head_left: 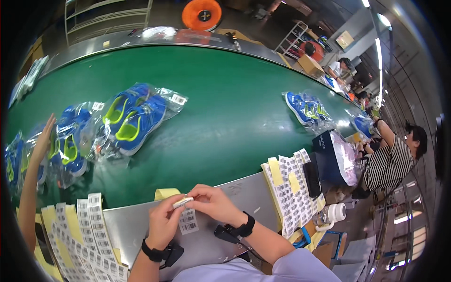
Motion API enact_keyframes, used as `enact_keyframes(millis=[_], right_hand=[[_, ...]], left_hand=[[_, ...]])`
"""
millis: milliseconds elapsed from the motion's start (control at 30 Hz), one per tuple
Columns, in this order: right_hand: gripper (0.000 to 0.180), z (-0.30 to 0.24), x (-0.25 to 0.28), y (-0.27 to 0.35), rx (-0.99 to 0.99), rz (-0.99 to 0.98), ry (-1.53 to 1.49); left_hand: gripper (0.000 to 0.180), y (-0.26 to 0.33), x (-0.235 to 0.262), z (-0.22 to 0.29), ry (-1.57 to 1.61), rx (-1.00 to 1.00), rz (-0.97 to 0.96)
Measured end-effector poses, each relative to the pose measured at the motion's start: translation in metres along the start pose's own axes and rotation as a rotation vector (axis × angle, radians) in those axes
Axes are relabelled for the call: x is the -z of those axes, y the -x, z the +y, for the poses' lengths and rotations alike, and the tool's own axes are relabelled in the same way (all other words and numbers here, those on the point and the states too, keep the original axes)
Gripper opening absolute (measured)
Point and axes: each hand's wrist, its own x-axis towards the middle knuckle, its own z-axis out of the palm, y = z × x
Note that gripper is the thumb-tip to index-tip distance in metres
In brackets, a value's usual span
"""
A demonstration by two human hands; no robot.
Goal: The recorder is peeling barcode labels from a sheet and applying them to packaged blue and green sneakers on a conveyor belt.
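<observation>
Bagged blue shoes (134, 117) (paired) — green conveyor (225, 94)

A green conveyor belt (225, 94) carries bagged blue shoes (134, 117), with more bagged pairs to the left (70, 138) and far right (307, 108). Along its near edge runs a steel bench (235, 197) bearing barcode label sheets (291, 192), more sheets (89, 235) and yellow backing paper (165, 192).
</observation>
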Motion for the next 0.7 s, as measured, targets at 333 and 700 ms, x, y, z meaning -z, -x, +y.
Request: enact_keyframes(millis=[333,700], right_hand=[[0.008,0.005,0.007,0.015,0.048,0.018,-0.086],[0.006,0.008,0.005,0.018,-0.087,0.105,-0.113]], left_hand=[[0.018,0.003,-0.007,0.005,-0.039,0.028,-0.029],[0.013,0.002,-0.008,0.006,-0.142,-0.026,-0.039]])
